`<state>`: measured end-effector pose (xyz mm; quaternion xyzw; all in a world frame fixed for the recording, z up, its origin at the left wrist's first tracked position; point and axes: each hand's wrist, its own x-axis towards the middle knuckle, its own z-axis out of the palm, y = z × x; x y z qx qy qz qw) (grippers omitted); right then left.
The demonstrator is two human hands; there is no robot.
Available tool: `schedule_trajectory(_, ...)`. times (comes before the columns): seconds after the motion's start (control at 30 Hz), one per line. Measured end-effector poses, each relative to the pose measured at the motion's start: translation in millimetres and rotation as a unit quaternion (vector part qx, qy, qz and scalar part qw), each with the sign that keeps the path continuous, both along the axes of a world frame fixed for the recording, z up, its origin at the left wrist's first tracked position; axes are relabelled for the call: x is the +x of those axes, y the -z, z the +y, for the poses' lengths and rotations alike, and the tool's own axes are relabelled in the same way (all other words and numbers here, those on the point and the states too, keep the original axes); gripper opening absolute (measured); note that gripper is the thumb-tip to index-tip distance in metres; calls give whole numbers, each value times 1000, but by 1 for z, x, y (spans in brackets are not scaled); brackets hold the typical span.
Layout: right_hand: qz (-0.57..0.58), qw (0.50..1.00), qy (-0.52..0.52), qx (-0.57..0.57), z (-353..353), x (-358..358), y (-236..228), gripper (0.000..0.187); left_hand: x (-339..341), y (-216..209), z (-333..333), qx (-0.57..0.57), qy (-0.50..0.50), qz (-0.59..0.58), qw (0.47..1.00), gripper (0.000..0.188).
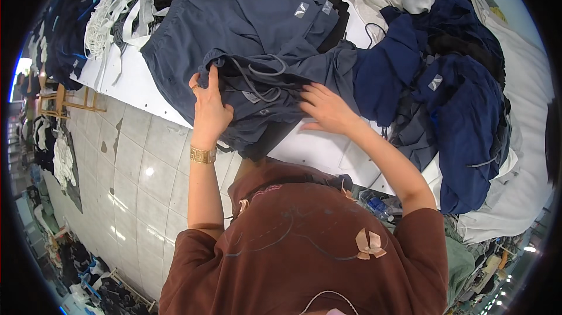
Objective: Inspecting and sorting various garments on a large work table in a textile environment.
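Slate-blue drawstring shorts [284, 107] lie bunched, not yet flat, at the table's [325, 150] near edge; left hand [211, 110] half-curled, grip unclear; right hand [331, 110] spread

No words or numbers legible. Pale emblem patch [301, 10] on slate-blue garment [228, 16]; similar patch [327, 7] just right of it. Third pale patch [435, 82] on navy garment [468, 101]. Small grey tag [252, 97] in handled garment [281, 113], print unreadable.
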<state>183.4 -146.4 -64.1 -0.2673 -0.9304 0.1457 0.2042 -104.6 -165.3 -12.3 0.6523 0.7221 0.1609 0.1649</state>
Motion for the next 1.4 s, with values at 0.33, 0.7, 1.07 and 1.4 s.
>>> schedule_trajectory(0.33, -56, 993, 31, 97, -61, 30, -23, 21, 13, -8, -4, -25, 22, 29, 999, 95)
schedule_trajectory(0.7, -25, 999, -28, 12, -81, 22, -58, 19, 20, -18, -9, -40, 14, 54, 998, 94)
schedule_trajectory(1.07, -36, 998, -52, -14, -93, 14, -50, 20, 4, -7, -21, -9, 40, 65, 997, 85)
schedule_trajectory(1.4, -78, 997, -28, -7, -95, 20, -40, 20, 2, -13, -27, 30, 83, 59, 994, 74)
